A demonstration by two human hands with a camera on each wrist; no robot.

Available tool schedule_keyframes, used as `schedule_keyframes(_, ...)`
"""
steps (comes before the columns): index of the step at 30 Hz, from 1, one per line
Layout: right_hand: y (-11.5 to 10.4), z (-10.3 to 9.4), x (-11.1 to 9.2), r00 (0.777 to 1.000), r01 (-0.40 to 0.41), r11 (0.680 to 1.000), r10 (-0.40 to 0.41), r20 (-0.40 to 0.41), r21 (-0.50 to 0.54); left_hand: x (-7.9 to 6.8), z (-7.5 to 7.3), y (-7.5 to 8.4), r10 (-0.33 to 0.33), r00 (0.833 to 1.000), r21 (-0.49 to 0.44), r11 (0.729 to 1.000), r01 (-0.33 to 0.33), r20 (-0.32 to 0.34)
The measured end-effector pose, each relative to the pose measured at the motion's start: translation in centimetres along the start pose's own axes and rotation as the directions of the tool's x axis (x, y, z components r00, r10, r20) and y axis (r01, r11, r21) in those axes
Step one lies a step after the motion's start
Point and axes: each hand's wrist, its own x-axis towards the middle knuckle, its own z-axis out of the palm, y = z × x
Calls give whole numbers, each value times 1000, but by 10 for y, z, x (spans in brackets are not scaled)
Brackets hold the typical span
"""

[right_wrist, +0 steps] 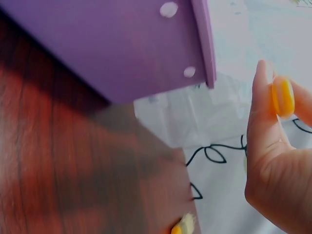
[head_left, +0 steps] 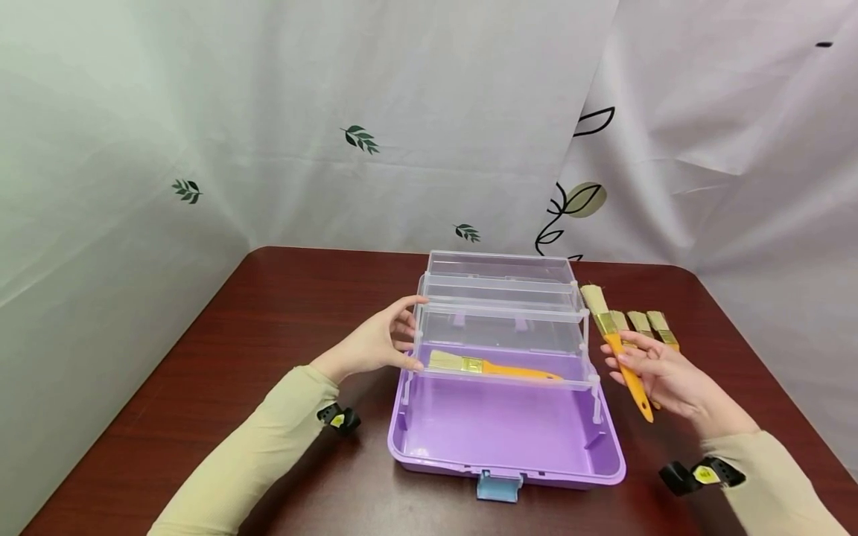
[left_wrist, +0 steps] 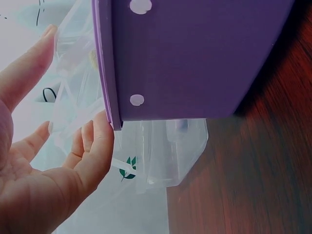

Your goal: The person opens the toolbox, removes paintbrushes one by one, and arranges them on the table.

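A purple box (head_left: 506,424) stands open on the table, its clear tiered trays (head_left: 499,327) raised over the back half. In the lowest tray lies a paintbrush (head_left: 516,370) with a yellow handle, bristles to the left. My left hand (head_left: 372,339) touches the left side of the trays, thumb low and index finger higher, spread apart. In the left wrist view, the left hand's fingers (left_wrist: 92,146) are beside the box's rim. Right of the box, my right hand (head_left: 670,380) pinches another yellow-handled paintbrush (head_left: 607,324), bristles pointing up and away. Its handle (right_wrist: 282,96) shows between thumb and fingers in the right wrist view.
More paintbrushes (head_left: 660,325) lie on the dark red wooden table (head_left: 302,298) behind my right hand, partly hidden by it. A pale blue latch (head_left: 499,487) juts from the box's front. A white leaf-printed curtain (head_left: 402,186) hangs behind the table.
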Motion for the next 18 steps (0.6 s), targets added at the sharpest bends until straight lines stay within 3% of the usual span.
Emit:
schedule_keyframes(10,-4,-19,-4,996,34,998,-29,-88,61,-1,0,3,10,1000,9,1000,-10,2)
schedule_keyframes(18,-13,-25,-3,998,59,996,-59,0,63,0,1,3,12,1000,10,1000,-12,6)
